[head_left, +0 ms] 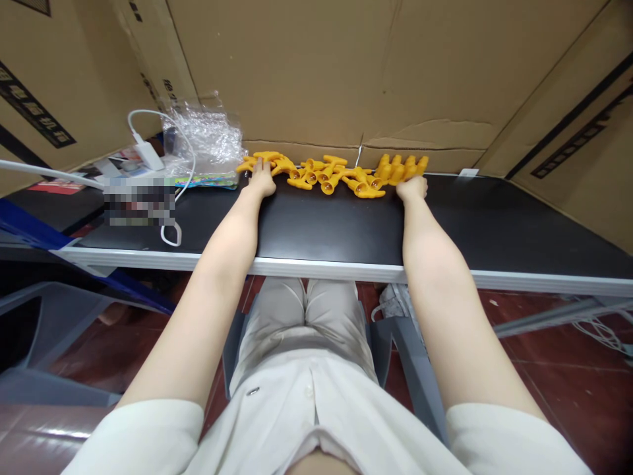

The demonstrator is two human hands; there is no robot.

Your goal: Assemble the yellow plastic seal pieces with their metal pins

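Observation:
A row of yellow-orange plastic pieces [329, 177] lies along the back of the black tabletop [329, 227]. Several lie on their sides, showing hollow round ends and crosswise bars; their exact kind is unclear. At the row's left end, my left hand [263, 179] reaches over the pieces with fingers stretched forward, touching them. Several similar pieces stand upright in a tight cluster [395, 170] at the right end. Against that cluster's near right side, my right hand [413, 189] is closed, its fingers curled around the pieces and partly hidden.
Tall cardboard [306, 72] walls the table's back and sides. Clear plastic wrap [205, 138], a white charger [148, 154] with cables, and a blurred-out item [139, 201] lie at the left. A metal edge [329, 268] runs along the front, above my lap.

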